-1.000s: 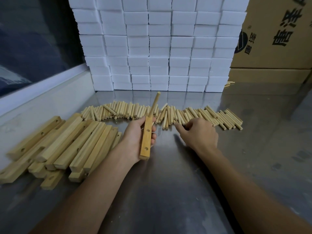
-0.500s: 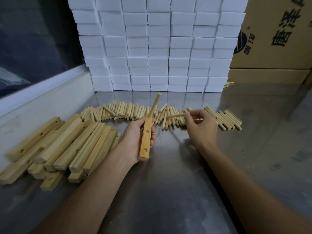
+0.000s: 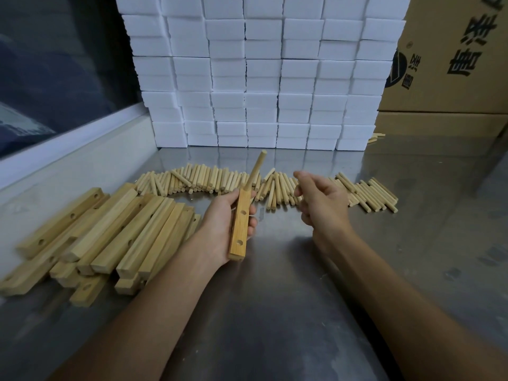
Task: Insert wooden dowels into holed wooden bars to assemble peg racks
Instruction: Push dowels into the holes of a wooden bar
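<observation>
The left hand (image 3: 224,229) grips a holed wooden bar (image 3: 240,225) above the steel table (image 3: 275,312), its near end pointing toward the camera. Two empty holes show on the bar's face, and one dowel (image 3: 255,170) stands seated in its far end, tilted up and away. The right hand (image 3: 320,200) hovers just right of the bar with fingers curled; it is blurred, so I cannot tell whether it pinches a dowel. Behind both hands a row of loose dowels (image 3: 275,182) lies across the table. A pile of holed bars (image 3: 104,232) rests at left. White foam blocks (image 3: 261,72) are stacked at the back, beside a cardboard box (image 3: 453,64)
</observation>
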